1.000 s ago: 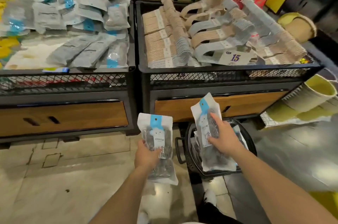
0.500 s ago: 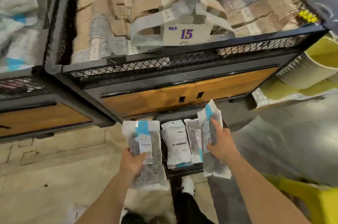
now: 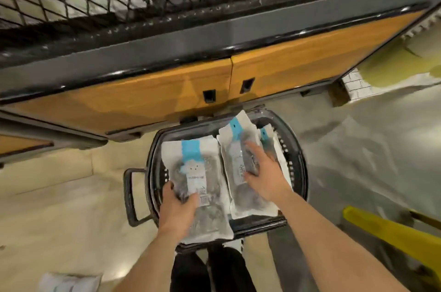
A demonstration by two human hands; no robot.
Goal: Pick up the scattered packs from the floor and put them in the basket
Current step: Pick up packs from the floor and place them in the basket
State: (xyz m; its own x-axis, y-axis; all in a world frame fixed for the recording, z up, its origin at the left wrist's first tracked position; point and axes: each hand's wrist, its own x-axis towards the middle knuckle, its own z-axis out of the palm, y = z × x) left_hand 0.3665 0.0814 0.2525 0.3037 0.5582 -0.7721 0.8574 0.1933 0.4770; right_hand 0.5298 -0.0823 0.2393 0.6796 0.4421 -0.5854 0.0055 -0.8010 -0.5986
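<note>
Two packs, one per hand, both over the black basket (image 3: 296,162). Left hand (image 3: 177,210) grips the left pack (image 3: 198,179) by its lower part, thumb on top, pack lying flat over the basket's left half. Right hand (image 3: 265,172) presses palm-down on the right pack (image 3: 241,165), fingers spread; cannot tell if it is clamped. A third pack (image 3: 268,141) sits in the basket at its right wall. Wooden cabinet (image 3: 167,93) stands just behind the basket. Another pack (image 3: 69,282) lies on the floor, left of the basket and nearer the person.
</note>
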